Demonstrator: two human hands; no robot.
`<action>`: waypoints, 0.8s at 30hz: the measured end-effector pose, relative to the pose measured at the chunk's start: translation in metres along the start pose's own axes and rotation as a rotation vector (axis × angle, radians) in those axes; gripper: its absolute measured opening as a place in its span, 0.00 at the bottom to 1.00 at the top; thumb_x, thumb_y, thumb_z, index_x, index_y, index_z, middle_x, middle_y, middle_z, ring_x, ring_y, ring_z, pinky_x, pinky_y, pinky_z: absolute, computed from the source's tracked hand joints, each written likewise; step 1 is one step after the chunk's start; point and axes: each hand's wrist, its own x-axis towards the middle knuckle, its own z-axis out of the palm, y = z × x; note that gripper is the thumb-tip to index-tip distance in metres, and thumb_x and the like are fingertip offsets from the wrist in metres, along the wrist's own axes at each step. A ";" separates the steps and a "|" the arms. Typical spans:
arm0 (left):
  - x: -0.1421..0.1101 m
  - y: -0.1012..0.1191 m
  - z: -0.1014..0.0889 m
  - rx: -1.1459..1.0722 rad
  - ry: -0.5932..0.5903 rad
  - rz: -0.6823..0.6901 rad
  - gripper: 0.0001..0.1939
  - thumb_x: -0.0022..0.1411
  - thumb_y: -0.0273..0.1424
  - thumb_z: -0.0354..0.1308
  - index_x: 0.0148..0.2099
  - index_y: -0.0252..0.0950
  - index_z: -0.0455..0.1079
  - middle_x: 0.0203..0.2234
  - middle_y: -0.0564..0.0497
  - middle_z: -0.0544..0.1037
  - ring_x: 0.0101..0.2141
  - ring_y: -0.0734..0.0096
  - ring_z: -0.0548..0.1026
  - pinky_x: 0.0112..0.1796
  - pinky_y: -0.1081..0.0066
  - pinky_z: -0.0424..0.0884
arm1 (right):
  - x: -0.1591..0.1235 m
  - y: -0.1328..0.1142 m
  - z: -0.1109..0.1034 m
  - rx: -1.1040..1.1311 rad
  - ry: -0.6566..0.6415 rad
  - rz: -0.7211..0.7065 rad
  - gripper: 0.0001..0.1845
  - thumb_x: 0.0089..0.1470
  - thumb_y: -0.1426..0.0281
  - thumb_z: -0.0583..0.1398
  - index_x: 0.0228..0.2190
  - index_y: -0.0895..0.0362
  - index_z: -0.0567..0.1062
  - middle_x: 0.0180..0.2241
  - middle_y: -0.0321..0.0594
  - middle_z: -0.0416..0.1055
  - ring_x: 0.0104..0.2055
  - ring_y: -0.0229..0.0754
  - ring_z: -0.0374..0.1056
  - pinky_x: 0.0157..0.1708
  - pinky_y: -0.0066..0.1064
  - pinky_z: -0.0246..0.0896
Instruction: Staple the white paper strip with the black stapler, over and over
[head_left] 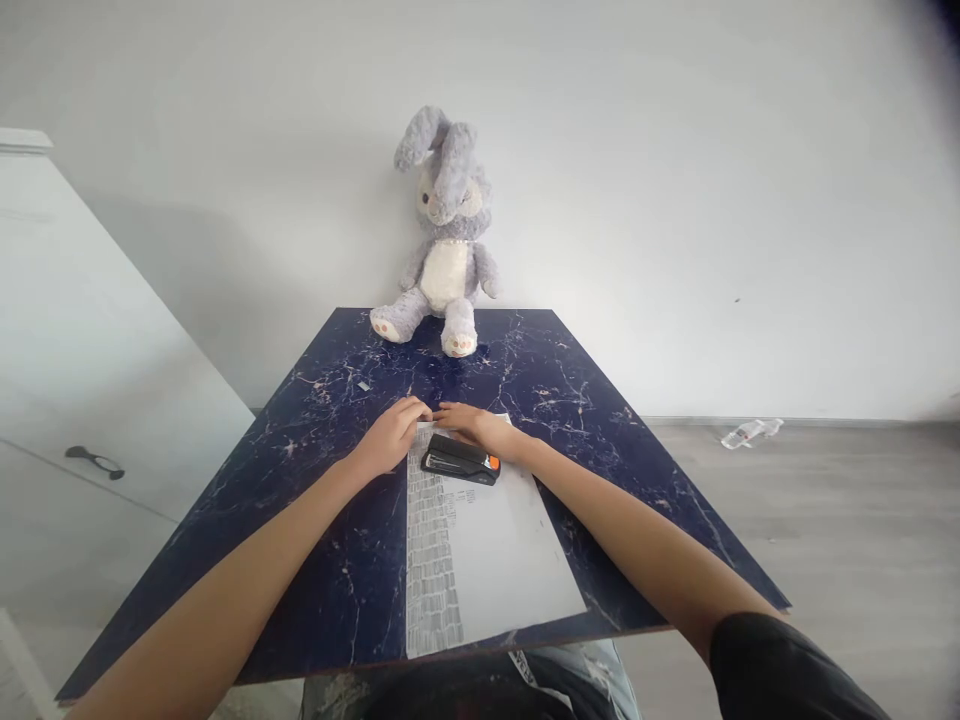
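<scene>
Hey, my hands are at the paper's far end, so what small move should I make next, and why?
Probably lift the stapler with your right hand: it lies on the paper close to that hand, while your left hand is at the far left corner, likely able to steady things.

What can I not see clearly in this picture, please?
In the head view:
Print on the paper: too small and blurred to read.
Area under the stapler: covered by it.
Paper's far edge: partly hidden by left hand and right hand.
Left arm: cut off by bottom edge.
</scene>
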 end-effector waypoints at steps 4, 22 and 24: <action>-0.002 0.003 -0.004 -0.105 -0.080 -0.016 0.18 0.65 0.21 0.43 0.45 0.38 0.73 0.41 0.46 0.76 0.45 0.60 0.73 0.50 0.61 0.68 | -0.015 -0.024 -0.016 0.097 0.219 0.172 0.18 0.70 0.64 0.51 0.50 0.55 0.78 0.45 0.44 0.78 0.48 0.46 0.72 0.50 0.39 0.66; -0.009 0.002 -0.008 0.000 -0.379 0.146 0.21 0.64 0.49 0.63 0.56 0.48 0.75 0.61 0.45 0.71 0.62 0.49 0.65 0.63 0.50 0.55 | -0.073 -0.012 -0.056 0.034 0.422 0.448 0.16 0.52 0.66 0.64 0.44 0.55 0.78 0.38 0.40 0.78 0.38 0.46 0.71 0.40 0.36 0.63; -0.008 0.004 -0.013 0.025 -0.369 0.125 0.14 0.69 0.46 0.57 0.45 0.44 0.78 0.55 0.46 0.76 0.57 0.53 0.70 0.62 0.50 0.56 | -0.079 -0.001 -0.064 0.037 0.474 0.516 0.15 0.50 0.66 0.63 0.41 0.56 0.78 0.36 0.39 0.77 0.37 0.46 0.70 0.38 0.35 0.62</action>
